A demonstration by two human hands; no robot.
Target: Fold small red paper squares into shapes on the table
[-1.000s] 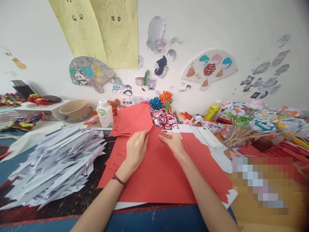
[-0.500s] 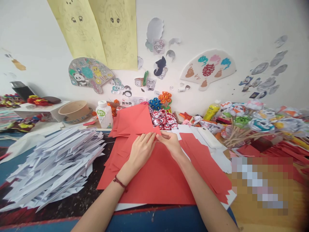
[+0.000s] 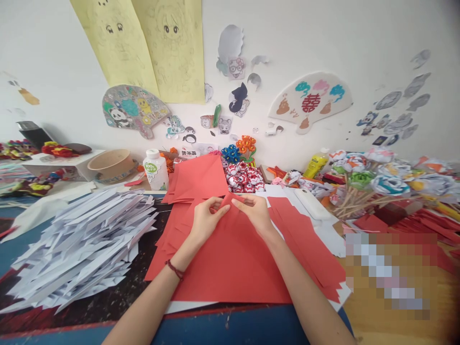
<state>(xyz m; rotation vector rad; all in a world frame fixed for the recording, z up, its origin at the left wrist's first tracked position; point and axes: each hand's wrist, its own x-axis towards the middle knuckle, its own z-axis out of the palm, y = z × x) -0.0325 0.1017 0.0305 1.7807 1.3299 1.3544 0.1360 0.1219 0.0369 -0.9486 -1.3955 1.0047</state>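
Between my two hands is a small piece of red paper (image 3: 230, 201), pinched near its edges. My left hand (image 3: 208, 216) grips its left side with thumb and forefinger, and my right hand (image 3: 254, 211) grips the right side the same way. Both thumbs point toward each other, almost meeting. Under the hands lies a large red sheet (image 3: 237, 268). A stack of smaller red paper pieces (image 3: 199, 177) rests just beyond my left hand. Long red strips with jagged ends (image 3: 305, 235) lie to the right of my right forearm.
A tall heap of folded white paper strips (image 3: 82, 244) lies on the left. Behind stand a white bottle (image 3: 155, 170), a round tan container (image 3: 110, 165) and red-and-white paper pieces (image 3: 244, 178). Paper flowers on sticks (image 3: 362, 184) and a yellow bottle (image 3: 316, 164) are on the right.
My left hand has turned from lying palm down over the paper to a thumb-and-finger pinch. The red piece now tilts up between both thumbs.
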